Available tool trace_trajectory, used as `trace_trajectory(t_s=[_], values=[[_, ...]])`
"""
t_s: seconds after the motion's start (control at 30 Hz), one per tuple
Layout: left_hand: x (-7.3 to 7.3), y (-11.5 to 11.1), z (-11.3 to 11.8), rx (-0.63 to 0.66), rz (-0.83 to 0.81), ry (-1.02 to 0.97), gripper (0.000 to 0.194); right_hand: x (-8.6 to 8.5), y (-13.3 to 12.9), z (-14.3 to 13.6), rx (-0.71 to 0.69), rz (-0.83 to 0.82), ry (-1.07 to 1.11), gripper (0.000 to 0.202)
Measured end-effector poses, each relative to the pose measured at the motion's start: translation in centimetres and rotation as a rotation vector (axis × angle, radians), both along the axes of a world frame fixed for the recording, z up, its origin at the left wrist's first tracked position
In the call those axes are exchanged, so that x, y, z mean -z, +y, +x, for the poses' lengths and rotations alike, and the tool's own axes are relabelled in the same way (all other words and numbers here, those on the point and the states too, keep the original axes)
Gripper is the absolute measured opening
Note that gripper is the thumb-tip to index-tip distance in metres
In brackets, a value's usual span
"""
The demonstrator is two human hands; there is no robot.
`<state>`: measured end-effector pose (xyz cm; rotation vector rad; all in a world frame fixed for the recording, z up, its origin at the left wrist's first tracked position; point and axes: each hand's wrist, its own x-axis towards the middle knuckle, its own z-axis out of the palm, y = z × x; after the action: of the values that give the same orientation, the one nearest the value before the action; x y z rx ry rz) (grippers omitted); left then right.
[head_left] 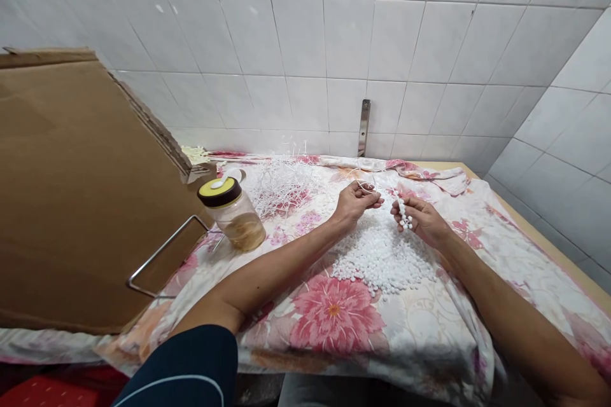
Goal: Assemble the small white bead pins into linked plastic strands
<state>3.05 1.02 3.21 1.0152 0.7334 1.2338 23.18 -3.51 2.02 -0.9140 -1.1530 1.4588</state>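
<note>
The left hand (356,200) pinches a thin white stem (370,187); the right hand (420,219) grips a short string of white beads (405,215). Beneath both lies a bead heap (382,254). Left of the left hand, a lidded jar (232,213) holds yellowish contents.

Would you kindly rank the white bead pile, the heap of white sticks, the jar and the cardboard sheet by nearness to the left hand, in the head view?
From the left hand:
1. White bead pile, just below and right of it.
2. Heap of white sticks, to its left.
3. Jar, further left, yellow-and-black lid.
4. Cardboard sheet, far left.
</note>
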Motion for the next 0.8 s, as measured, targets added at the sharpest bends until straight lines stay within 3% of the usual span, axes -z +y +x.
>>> trace_trajectory(t_s=[0.3, 0.6, 0.8], values=[[1.3, -0.2, 0.5, 0.049, -0.019, -0.049, 0.05, 0.7, -0.2, -1.0, -0.01, -0.002, -0.185, 0.043], [1.1, -1.0, 0.8, 0.08, -0.027, -0.052, 0.045, 0.7, -0.3, -1.6, 0.053, -0.061, -0.229, 0.042], [0.5, 0.1, 0.3, 0.008, -0.03, -0.06, 0.041, 0.2, -0.3, -1.1, 0.065, 0.004, -0.181, 0.036]])
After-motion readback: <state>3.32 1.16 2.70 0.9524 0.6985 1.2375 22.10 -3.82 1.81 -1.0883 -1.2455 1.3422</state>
